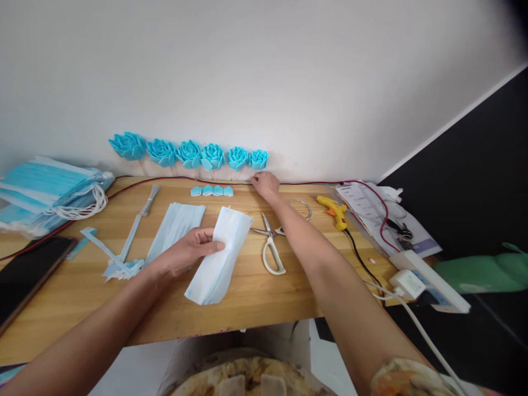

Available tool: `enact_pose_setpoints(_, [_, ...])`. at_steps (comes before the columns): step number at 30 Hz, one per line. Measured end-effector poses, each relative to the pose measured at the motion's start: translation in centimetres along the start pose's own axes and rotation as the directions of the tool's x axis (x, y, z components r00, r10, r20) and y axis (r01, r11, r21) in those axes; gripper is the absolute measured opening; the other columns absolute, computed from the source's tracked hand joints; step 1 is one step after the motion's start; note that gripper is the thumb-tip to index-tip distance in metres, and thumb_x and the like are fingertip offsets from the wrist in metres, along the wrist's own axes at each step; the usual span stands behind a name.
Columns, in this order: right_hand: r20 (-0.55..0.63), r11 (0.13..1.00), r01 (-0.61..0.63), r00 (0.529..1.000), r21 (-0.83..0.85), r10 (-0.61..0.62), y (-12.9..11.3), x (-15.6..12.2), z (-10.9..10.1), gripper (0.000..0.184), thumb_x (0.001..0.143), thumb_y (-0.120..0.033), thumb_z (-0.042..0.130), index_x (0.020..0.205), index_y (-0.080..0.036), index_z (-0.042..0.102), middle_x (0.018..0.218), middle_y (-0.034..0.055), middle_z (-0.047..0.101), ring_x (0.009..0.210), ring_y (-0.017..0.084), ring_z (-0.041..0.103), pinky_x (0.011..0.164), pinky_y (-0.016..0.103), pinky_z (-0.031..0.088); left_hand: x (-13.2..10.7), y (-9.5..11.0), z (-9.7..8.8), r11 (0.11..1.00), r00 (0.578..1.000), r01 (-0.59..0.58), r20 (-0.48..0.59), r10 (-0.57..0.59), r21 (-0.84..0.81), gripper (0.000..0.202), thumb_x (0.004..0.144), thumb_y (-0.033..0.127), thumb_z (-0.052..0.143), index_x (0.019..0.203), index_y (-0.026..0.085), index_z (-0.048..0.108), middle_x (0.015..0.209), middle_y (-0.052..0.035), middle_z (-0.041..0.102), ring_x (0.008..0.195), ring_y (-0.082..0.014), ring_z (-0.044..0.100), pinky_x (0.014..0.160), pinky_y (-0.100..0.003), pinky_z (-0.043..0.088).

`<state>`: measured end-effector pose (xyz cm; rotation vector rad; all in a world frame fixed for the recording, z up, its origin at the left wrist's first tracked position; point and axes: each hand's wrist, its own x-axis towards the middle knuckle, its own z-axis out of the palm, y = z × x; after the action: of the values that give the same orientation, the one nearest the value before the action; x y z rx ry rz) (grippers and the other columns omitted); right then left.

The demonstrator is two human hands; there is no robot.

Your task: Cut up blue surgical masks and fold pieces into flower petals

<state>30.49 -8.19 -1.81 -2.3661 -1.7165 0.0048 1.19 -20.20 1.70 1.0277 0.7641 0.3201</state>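
My left hand (198, 247) grips a pale blue and white face mask piece (220, 258), thumb on top, held above the wooden table. At the back, my right hand (266, 184) reaches to the wall with closed fingers just beneath the rightmost blue flower (259, 159); its stem is hidden by the fingers. Several more blue flowers (190, 154) on thin stems lean along the wall to its left. A row of small folded blue petals (212, 191) lies in front of them. Scissors (270, 250) lie spread between my arms, and another flat mask piece (177, 220) rests behind my left hand.
At the left are a pile of face masks (45, 187) with white ear loops, cut strips (119, 258) and a dark phone (33, 269). A wire coil (303, 206), yellow glue gun (334, 210), papers (358, 203) and power strip (433, 280) are at the right. A red-black cable (198, 180) runs along the back.
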Motion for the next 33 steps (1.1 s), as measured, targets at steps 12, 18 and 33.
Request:
enact_pose_setpoints(12, [-0.012,0.999,0.048,0.999,-0.005,-0.048,0.0,-2.2,-1.6,0.055,0.108,-0.053,0.038,0.106,-0.020,0.083,0.113,0.0147,0.081,0.107,0.028,0.074,0.081,0.032,0.048,0.2,-0.5,-0.4,0.996,0.995,-0.092,0.043,0.092,0.014,0.038,0.068,0.045,0.092,0.088,0.017,0.077,0.080,-0.0015,0.073,0.067,-0.0144,0.061,0.063,-0.025,0.047])
enact_pose_setpoints(18, [0.019,0.977,0.207,0.978,0.048,-0.208,-2.1,-2.2,-1.7,0.041,0.108,-0.043,0.044,0.115,-0.027,0.081,0.120,0.0069,0.081,0.112,0.024,0.073,0.083,0.029,0.048,0.1,-0.5,-0.3,0.997,0.996,-0.075,0.055,0.075,-0.008,0.041,0.067,0.046,0.093,0.090,0.016,0.077,0.082,-0.0029,0.074,0.069,-0.0155,0.064,0.064,-0.025,0.048])
enact_pose_setpoints(33, [0.054,0.989,0.143,0.988,0.030,-0.145,-5.4,-0.4,-0.6,0.043,0.108,-0.040,0.045,0.122,-0.017,0.078,0.126,0.0189,0.077,0.117,0.030,0.073,0.097,0.037,0.054,-0.2,-0.2,-0.4,0.998,0.997,-0.065,0.036,0.065,-0.016,0.042,0.065,0.047,0.095,0.088,0.016,0.077,0.078,-0.0019,0.074,0.065,-0.0141,0.062,0.061,-0.024,0.047])
